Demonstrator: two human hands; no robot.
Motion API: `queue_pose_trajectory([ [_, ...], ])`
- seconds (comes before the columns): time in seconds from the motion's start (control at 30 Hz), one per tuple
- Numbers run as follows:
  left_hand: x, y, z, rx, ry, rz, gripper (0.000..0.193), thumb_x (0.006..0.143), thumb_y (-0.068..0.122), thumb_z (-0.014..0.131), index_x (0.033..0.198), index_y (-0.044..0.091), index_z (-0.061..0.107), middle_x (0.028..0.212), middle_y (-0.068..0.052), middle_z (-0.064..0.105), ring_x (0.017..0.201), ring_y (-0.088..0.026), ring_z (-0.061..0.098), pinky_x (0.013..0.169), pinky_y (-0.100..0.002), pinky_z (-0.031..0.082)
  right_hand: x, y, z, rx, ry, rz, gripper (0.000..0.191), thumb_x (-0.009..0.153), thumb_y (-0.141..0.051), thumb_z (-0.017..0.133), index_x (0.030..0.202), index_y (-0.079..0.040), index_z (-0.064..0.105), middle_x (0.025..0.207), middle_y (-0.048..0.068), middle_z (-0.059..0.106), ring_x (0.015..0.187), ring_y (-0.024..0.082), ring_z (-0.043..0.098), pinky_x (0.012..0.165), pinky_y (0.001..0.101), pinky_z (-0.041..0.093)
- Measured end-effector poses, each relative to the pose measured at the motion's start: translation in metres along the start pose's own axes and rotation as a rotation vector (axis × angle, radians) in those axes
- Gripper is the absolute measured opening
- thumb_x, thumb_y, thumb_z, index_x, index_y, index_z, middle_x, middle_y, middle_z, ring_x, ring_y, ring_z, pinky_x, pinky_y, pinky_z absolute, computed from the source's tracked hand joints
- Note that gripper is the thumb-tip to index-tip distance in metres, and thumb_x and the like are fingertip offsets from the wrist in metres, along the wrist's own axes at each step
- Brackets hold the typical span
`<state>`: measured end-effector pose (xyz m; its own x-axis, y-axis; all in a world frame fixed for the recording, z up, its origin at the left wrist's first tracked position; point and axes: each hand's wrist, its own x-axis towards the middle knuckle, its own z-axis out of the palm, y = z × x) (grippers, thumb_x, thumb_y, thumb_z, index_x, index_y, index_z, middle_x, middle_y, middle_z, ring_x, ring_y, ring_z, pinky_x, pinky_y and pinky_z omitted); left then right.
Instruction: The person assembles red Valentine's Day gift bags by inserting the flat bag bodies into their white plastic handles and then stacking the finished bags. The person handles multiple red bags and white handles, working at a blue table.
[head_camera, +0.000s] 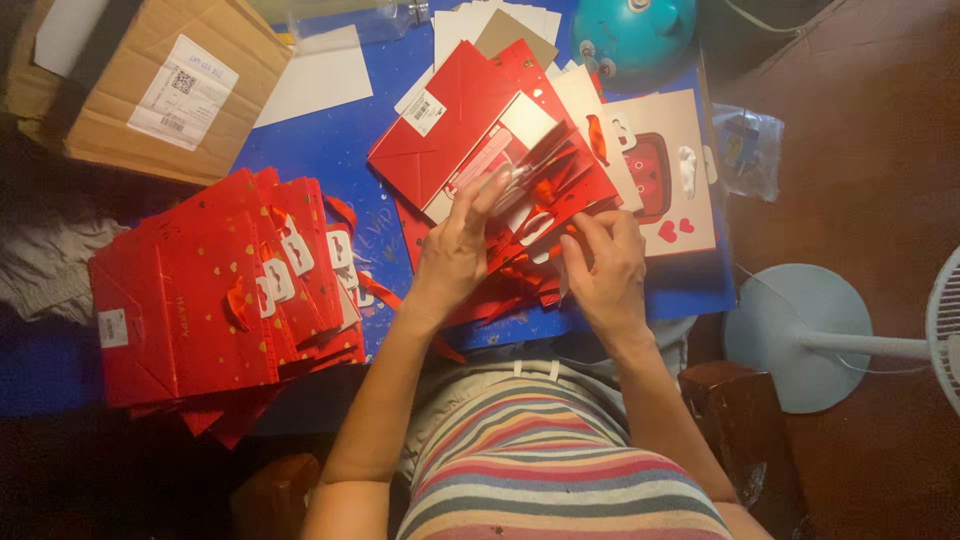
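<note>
My left hand (457, 247) presses down on a flattened red paper gift bag (470, 120) lying on the blue table (330, 150), fingers stretched onto its white inner panel. My right hand (605, 265) pinches the red ribbon handle and fold at the bag's near edge. More red bags lie beneath both hands. A fanned stack of folded red gift bags (215, 300) with gold hearts and white tags sits to the left of my left arm.
A cardboard box (150, 85) stands at the back left, with white cards (315, 75) beside it. A white card with red hearts (665, 170) lies right of the bags. A teal round object (635, 30) sits behind. A fan base (800, 335) stands on the floor at right.
</note>
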<state>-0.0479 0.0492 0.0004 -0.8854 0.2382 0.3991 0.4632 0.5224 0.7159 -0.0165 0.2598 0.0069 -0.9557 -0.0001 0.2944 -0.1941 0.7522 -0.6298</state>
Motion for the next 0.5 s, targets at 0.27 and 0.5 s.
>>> queue_pose_trajectory([
  [0.27, -0.011, -0.013, 0.005, 0.149, -0.026, -0.074, 0.034, 0.089, -0.002, 0.062, 0.121, 0.009, 0.07, 0.124, -0.014, 0.062, 0.106, -0.035, 0.068, 0.09, -0.043, 0.055, 0.006, 0.019, 0.022, 0.0, 0.124, 0.006, 0.01, 0.088, -0.012, 0.079, 0.096, -0.007, 0.074, 0.095, 0.006, 0.058, 0.091, 0.026, 0.058, 0.086, 0.0419, 0.042],
  [0.5, -0.012, -0.008, 0.001, 0.142, 0.027, -0.138, 0.035, 0.096, 0.01, 0.07, 0.131, 0.007, 0.068, 0.124, -0.011, 0.063, 0.109, -0.032, 0.067, 0.093, -0.042, 0.054, 0.004, 0.028, 0.026, 0.072, 0.147, 0.036, 0.008, 0.09, -0.009, 0.077, 0.095, -0.007, 0.071, 0.095, 0.007, 0.058, 0.09, 0.027, 0.058, 0.083, 0.0417, 0.044],
])
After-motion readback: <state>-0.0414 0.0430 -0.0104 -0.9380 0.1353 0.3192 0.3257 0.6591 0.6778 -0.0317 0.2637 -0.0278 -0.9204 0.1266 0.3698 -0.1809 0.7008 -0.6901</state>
